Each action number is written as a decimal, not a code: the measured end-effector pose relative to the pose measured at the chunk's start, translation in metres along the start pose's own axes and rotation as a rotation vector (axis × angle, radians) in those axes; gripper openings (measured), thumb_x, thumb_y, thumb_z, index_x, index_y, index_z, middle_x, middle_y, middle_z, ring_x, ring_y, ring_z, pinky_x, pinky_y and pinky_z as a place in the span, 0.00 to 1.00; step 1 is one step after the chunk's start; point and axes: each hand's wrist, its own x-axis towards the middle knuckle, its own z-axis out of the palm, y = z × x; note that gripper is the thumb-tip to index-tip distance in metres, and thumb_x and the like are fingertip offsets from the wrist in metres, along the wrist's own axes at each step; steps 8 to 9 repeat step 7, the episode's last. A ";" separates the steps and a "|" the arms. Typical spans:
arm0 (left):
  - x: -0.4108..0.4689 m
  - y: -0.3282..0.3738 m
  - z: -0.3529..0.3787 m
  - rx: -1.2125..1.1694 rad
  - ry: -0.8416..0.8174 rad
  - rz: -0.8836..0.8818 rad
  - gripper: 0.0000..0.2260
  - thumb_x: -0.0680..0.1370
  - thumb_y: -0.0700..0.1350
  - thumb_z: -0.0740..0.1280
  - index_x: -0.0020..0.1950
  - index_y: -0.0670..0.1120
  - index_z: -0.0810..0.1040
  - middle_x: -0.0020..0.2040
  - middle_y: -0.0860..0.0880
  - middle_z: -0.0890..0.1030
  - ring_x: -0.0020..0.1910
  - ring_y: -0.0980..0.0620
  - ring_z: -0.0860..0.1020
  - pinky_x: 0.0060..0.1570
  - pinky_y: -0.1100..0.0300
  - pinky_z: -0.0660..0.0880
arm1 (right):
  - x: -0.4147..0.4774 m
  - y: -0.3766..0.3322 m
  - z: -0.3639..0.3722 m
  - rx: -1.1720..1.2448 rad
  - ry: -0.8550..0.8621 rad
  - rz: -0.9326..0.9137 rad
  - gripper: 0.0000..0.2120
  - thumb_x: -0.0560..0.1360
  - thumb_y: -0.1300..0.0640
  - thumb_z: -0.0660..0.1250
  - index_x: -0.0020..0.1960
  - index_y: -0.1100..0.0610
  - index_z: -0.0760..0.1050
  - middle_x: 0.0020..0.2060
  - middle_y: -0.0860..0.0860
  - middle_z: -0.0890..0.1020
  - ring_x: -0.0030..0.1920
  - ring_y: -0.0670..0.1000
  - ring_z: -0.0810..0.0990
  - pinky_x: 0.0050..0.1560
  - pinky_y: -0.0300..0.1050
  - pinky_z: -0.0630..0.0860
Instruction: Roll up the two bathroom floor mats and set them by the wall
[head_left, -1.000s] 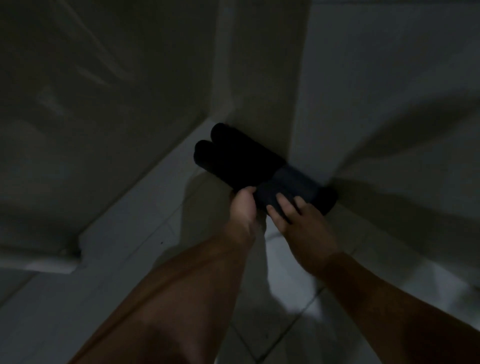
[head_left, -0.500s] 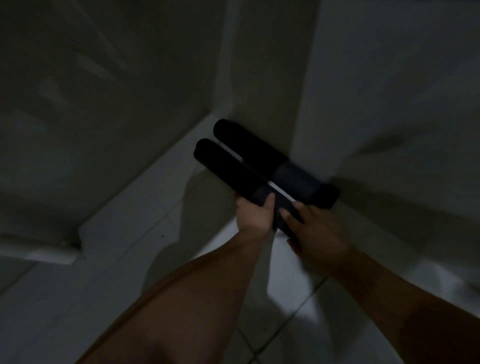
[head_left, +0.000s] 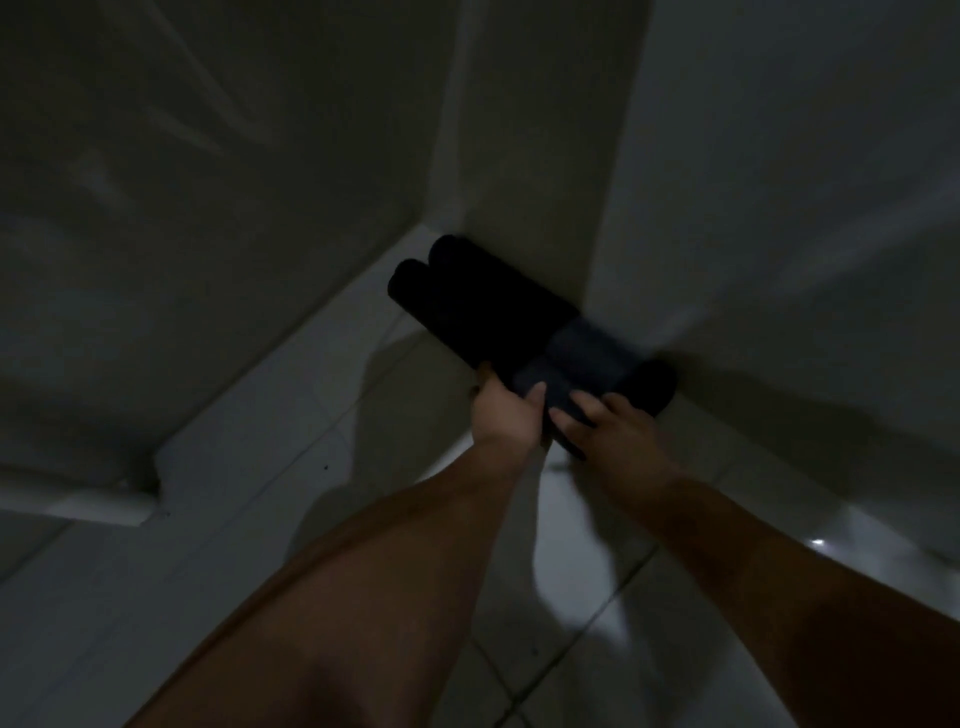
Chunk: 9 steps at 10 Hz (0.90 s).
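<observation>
Two dark rolled mats lie side by side on the pale tiled floor at the foot of the wall. The far rolled mat (head_left: 498, 280) rests against the wall corner. The near rolled mat (head_left: 436, 312) touches it on the floor side. My left hand (head_left: 504, 410) grips the near roll's right part, thumb on top. My right hand (head_left: 608, 426) lies on the same roll's right end, fingers spread over it. The room is dim, and the seam between the rolls is hard to see.
A white wall corner (head_left: 613, 218) juts out just behind the rolls. A low white ledge (head_left: 291, 364) runs diagonally along the left, under a grey wall. Glossy floor tiles (head_left: 587, 597) spread beneath my forearms.
Half a second ago a gap showed between the rolls; the near roll has moved up against the far one. Both hands stayed on its right end.
</observation>
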 end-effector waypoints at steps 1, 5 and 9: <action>-0.008 0.001 0.001 0.035 -0.020 0.056 0.28 0.77 0.48 0.66 0.75 0.46 0.61 0.68 0.38 0.69 0.64 0.40 0.72 0.62 0.57 0.68 | -0.004 0.004 -0.005 -0.007 0.059 0.001 0.27 0.70 0.60 0.67 0.69 0.54 0.70 0.68 0.59 0.72 0.59 0.65 0.74 0.51 0.55 0.74; -0.057 0.007 -0.017 0.072 -0.047 0.075 0.27 0.78 0.47 0.65 0.75 0.47 0.60 0.72 0.42 0.61 0.59 0.41 0.75 0.59 0.56 0.70 | -0.037 0.007 -0.022 -0.042 0.085 -0.022 0.31 0.53 0.57 0.66 0.56 0.57 0.71 0.47 0.63 0.81 0.39 0.64 0.81 0.33 0.54 0.80; -0.059 0.005 -0.018 0.125 -0.085 0.115 0.26 0.78 0.45 0.64 0.75 0.44 0.61 0.71 0.42 0.62 0.62 0.41 0.73 0.60 0.58 0.68 | -0.035 0.005 -0.034 0.005 0.024 -0.011 0.28 0.67 0.66 0.60 0.68 0.62 0.70 0.64 0.67 0.72 0.57 0.68 0.73 0.57 0.59 0.73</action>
